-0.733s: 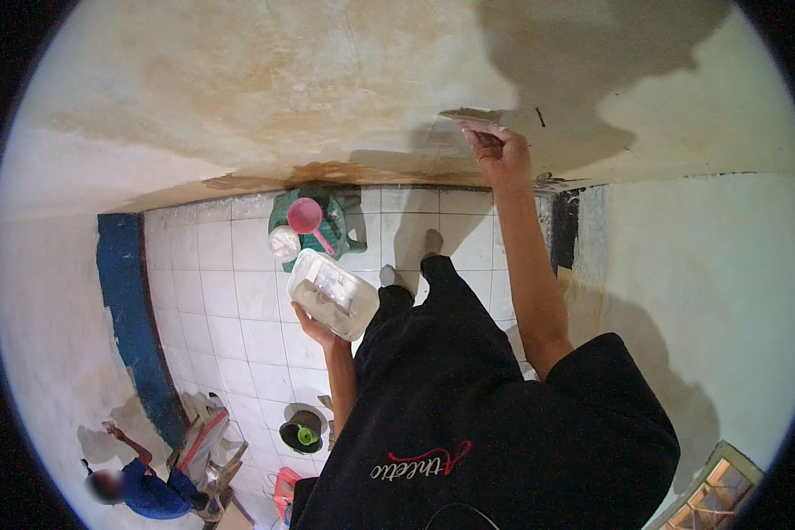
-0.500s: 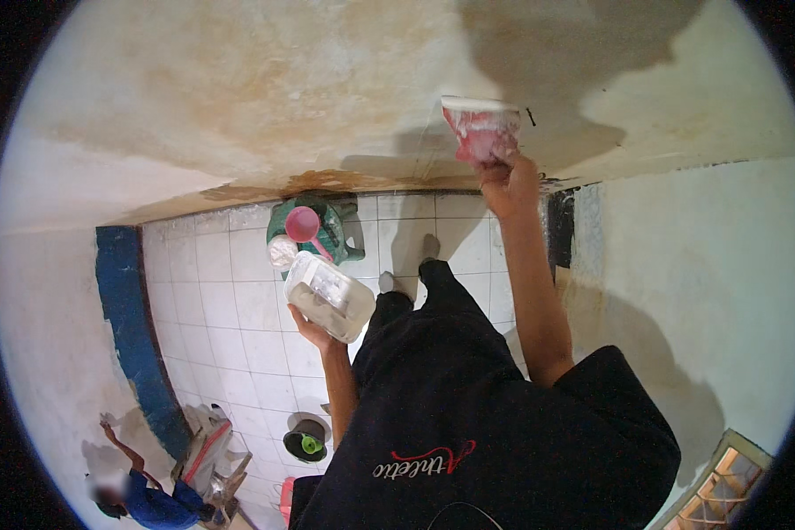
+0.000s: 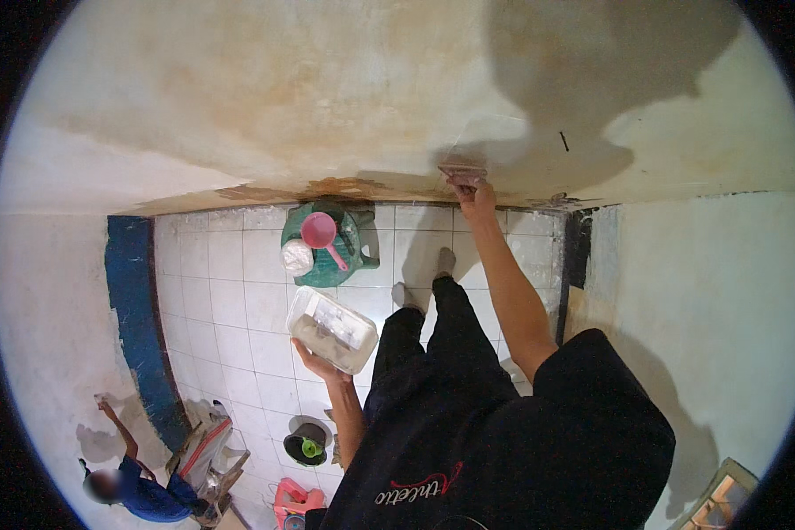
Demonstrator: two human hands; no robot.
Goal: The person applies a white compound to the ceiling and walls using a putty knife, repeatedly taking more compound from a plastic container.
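Note:
My left hand (image 3: 325, 364) is closed on the side of a white plastic tub (image 3: 300, 303), tilted so that greyish putty (image 3: 325, 343) shows inside. In my right hand (image 3: 479, 203) is a pinkish-red putty scraper (image 3: 465, 171), held by its near end. Its far edge appears to touch the stained cream wall (image 3: 327, 115), low down near the floor. My right arm reaches forward, and the shadow of arm and body falls over the wall to the right.
On a green stool (image 3: 355, 256) lie a pink dipper (image 3: 319, 230) and a white bundle (image 3: 298, 258). A dark bucket (image 3: 299, 446) and a pinkish-red stool (image 3: 293, 500) stand on white tiles (image 3: 265, 344). Lower left, a person in blue (image 3: 159, 499) reaches toward the side wall, beside piled sacks (image 3: 208, 450).
The scraper has moved down the wall and slightly left, and now shows more edge-on. The tub stays in my left hand with the putty more visible. My view has shifted a little.

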